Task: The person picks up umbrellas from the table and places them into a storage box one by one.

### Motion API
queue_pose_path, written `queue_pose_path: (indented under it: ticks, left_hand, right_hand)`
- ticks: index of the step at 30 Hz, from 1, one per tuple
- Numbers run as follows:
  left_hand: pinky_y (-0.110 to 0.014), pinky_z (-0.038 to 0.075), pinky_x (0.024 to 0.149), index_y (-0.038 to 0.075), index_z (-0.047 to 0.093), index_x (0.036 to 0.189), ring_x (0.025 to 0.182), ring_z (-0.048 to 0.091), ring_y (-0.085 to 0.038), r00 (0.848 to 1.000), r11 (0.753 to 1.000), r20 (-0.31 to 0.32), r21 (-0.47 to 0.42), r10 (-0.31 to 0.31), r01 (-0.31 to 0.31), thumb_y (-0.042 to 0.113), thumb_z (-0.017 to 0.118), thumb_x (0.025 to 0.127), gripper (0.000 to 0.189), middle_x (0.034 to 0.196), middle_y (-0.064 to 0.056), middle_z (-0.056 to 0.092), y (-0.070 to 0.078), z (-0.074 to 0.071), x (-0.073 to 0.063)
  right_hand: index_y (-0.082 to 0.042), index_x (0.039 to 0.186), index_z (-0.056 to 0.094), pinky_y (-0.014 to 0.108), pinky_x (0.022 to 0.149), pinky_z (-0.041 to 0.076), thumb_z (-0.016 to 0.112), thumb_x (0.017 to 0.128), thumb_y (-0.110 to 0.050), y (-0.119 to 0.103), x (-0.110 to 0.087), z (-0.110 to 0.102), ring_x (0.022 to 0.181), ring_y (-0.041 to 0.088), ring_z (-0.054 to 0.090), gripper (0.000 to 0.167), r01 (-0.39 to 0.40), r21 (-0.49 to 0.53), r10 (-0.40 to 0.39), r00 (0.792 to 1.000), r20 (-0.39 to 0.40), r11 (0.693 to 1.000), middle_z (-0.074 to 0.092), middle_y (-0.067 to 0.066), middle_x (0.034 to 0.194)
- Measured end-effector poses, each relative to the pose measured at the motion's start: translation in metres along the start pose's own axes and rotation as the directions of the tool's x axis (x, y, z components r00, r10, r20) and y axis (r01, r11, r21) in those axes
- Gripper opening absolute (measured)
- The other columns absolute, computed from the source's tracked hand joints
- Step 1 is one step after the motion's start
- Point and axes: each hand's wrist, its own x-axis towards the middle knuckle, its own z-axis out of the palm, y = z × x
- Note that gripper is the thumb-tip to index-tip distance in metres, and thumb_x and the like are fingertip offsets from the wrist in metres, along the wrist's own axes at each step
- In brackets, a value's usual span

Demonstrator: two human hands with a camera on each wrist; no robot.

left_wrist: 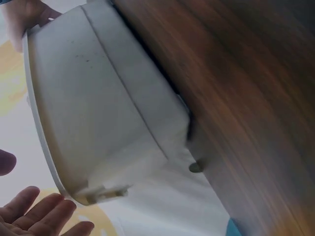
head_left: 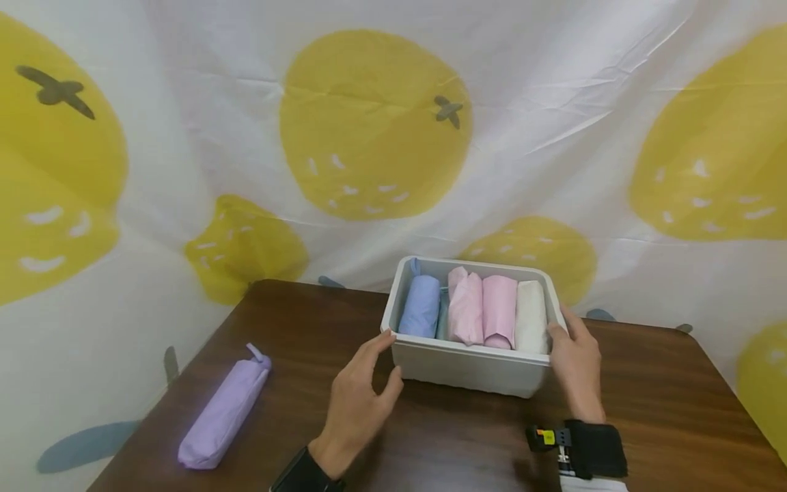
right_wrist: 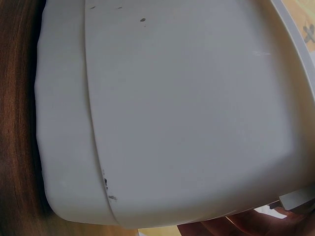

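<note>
A white storage bin (head_left: 467, 370) stands at the back of the table in the head view. Side by side inside it lie a blue roll (head_left: 421, 309), a partly hidden teal item (head_left: 442, 316), two pink rolls (head_left: 465, 307) and a cream one (head_left: 531, 316). My right hand (head_left: 576, 362) grips the bin's right end, thumb at the rim; in the right wrist view its fingers (right_wrist: 246, 222) show around the handle. At the front left corner my left hand (head_left: 359, 403) has loosely spread fingers, with one fingertip right at the rim.
A purple pouch (head_left: 224, 413) with a loop lies on the left of the dark wooden table (head_left: 320, 321). Behind the table's far edge hangs a white cloth (head_left: 541, 82) printed with yellow fruit.
</note>
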Motion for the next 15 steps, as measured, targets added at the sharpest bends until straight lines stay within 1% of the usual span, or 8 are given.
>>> queue_pose_path:
  ticks: [3,7,11,15]
  left_hand:
    - [-0.053,0.053,0.100,-0.002,0.066,0.133,0.127,0.065,-0.033,1.000,0.999,0.010,0.030,-0.023,0.023,0.001,0.078,0.089,0.046,0.140,-0.017,0.067,-0.003,-0.002,-0.001]
    - [-0.060,0.046,0.107,-0.002,0.067,0.131,0.129,0.063,-0.038,0.998,0.995,0.011,0.085,-0.060,0.059,0.002,0.080,0.087,0.046,0.139,-0.019,0.067,-0.009,-0.007,-0.004]
    - [-0.065,0.042,0.109,-0.003,0.067,0.131,0.132,0.060,-0.042,0.996,0.986,0.025,0.145,-0.091,0.087,0.001,0.082,0.085,0.049,0.139,-0.022,0.066,-0.018,-0.016,-0.009]
    - [-0.068,0.039,0.110,-0.004,0.065,0.132,0.134,0.057,-0.046,0.992,0.972,0.048,0.208,-0.119,0.107,0.002,0.083,0.084,0.051,0.140,-0.026,0.063,-0.027,-0.028,-0.013]
  right_hand:
    - [-0.011,0.167,0.033,0.067,0.119,0.025,0.040,0.113,-0.024,0.001,0.001,-0.004,0.154,0.046,0.027,0.056,0.000,0.000,0.000,1.000,-0.006,1.000,0.031,0.022,0.169]
    - [-0.011,0.167,0.033,0.067,0.119,0.025,0.040,0.113,-0.026,0.003,0.001,-0.006,0.154,0.046,0.027,0.056,-0.006,-0.007,0.006,1.000,-0.001,1.000,0.031,0.022,0.169]
    - [-0.013,0.167,0.033,0.067,0.119,0.025,0.040,0.113,-0.027,0.006,0.000,-0.004,0.155,0.046,0.026,0.057,-0.023,-0.007,0.023,1.000,0.003,1.000,0.029,0.021,0.170]
    - [-0.013,0.167,0.033,0.066,0.119,0.025,0.040,0.113,-0.027,0.007,0.000,-0.003,0.155,0.045,0.026,0.056,-0.022,-0.001,0.022,1.000,-0.007,1.000,0.030,0.020,0.170]
